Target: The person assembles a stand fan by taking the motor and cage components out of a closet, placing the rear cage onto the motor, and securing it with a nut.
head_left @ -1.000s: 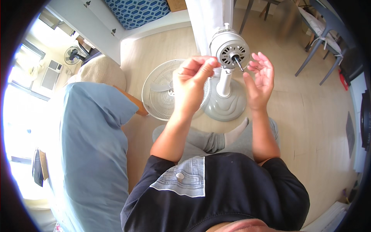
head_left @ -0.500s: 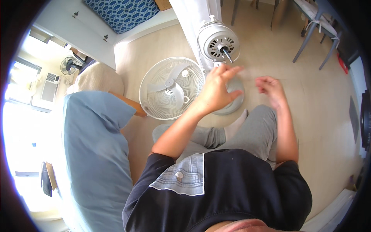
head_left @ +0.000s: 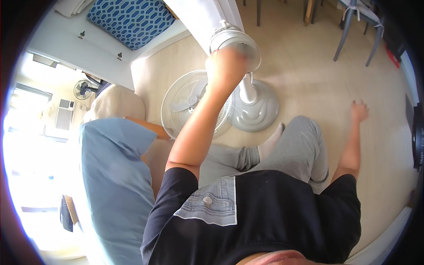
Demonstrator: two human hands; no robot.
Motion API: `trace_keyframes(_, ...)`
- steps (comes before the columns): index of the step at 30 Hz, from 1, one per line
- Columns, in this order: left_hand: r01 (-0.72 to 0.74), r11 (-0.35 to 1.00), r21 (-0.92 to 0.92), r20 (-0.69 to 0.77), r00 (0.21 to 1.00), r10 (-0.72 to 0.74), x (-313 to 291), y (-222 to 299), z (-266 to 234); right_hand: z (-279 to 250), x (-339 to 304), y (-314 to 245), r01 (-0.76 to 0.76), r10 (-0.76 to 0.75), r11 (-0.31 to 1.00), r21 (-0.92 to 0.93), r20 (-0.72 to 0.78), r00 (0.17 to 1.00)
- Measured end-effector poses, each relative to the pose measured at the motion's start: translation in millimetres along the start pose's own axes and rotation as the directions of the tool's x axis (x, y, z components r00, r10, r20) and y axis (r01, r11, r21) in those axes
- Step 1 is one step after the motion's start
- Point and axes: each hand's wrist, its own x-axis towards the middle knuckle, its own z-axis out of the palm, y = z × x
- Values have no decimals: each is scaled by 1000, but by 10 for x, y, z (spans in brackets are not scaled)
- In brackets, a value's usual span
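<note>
A white fan motor head (head_left: 225,35) stands on its pole above a grey-white round base (head_left: 258,115). My left hand (head_left: 229,66) reaches to the front of the motor and covers its shaft; the fingers are hidden and blurred, so their grip does not show. To the left of the base, on the floor, lies a round white wire fan grille (head_left: 176,84) with a three-bladed fan blade (head_left: 180,106) in it, partly behind my left forearm. My right hand (head_left: 360,111) is stretched far out to the right over the floor, fingers apart and holding nothing.
A wooden-framed seat with a blue-grey cushion (head_left: 115,176) stands close on my left, a beige pouf (head_left: 119,104) beyond it. Behind the motor is a white panel (head_left: 198,22). Grey-legged chairs (head_left: 346,35) stand at the far right. My legs are folded before the base.
My left hand has moved up onto the motor's front, which has shifted slightly left in view. My right hand has swung away to the right, from near the fan to over the floor.
</note>
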Motion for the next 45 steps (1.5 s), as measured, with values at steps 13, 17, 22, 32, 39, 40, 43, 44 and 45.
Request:
trace_keyframes(13, 34, 998, -51, 46, 998, -32, 152, -63, 134, -2027, -2642, -2235, 425, -534, -315, 848, -529, 660)
trace_keyframes(17, 110, 892, -438, -39, 989, -141, -48, -177, 100, -2094, -2713, -2427, 438, -531, -326, 838, -546, 649)
trace_keyframes(22, 235, 689, -686, 24, 953, -301, -209, -289, 59, -2044, -2768, -2508, 436, -452, -308, 846, -533, 715)
trace_keyframes(32, 207, 570, -795, -21, 930, -366, -273, -329, 126, -2041, -2801, -2425, 457, -452, -261, 850, -526, 721)
trace_keyframes(39, -114, 889, -445, -369, 927, -66, -341, -417, 160, -1996, -2827, -2417, 411, -430, -312, 856, -513, 743)
trace_keyframes(40, -164, 924, -345, -386, 922, 19, -348, -418, 149, -1992, -2824, -2416, 409, -427, -321, 854, -516, 743)
trace_keyframes(43, -221, 940, -261, -362, 925, 117, -346, -349, 122, -1972, -2817, -2420, 421, -430, -327, 846, -530, 731)
trace_keyframes(44, -258, 940, -226, -372, 914, 161, -331, -352, 145, -1971, -2816, -2417, 424, -430, -327, 844, -533, 729)
trace_keyframes(45, -293, 937, -189, -381, 902, 205, -304, -356, 157, -1974, -2819, -2414, 428, -430, -329, 842, -537, 726)
